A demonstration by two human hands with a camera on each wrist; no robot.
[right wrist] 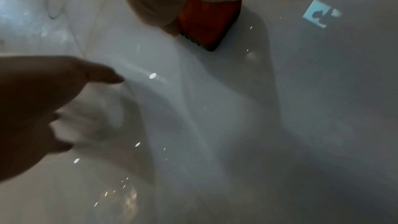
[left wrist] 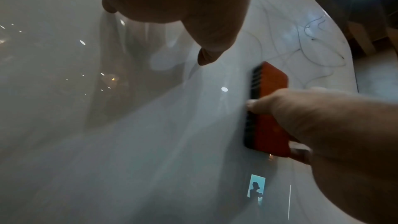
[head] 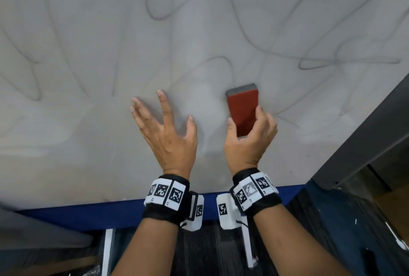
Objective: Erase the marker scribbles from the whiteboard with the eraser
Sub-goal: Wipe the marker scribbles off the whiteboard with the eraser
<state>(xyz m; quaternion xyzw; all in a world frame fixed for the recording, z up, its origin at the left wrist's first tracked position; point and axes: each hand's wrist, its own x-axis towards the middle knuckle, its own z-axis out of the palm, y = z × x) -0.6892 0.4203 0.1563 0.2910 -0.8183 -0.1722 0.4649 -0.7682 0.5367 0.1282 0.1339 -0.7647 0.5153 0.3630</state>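
Observation:
The whiteboard (head: 88, 32) fills the head view, covered with looping grey marker scribbles (head: 332, 59) and smeared patches. My right hand (head: 250, 136) grips a red-backed eraser (head: 243, 112) by its lower end, thumb on one side and fingers on the other, its dark felt flat against the board. In the left wrist view the eraser (left wrist: 269, 108) shows edge-on against the board; in the right wrist view the eraser (right wrist: 206, 23) sticks out from under my palm. My left hand (head: 163, 125) is spread open with straight fingers, its fingertips (head: 160, 94) at the board, left of the eraser.
A blue frame edge (head: 110, 211) runs along the board's bottom. A dark panel (head: 365, 143) borders the board on the right. Dark flooring (head: 221, 253) lies below. More scribbles (left wrist: 312, 48) show on the far part of the board in the left wrist view.

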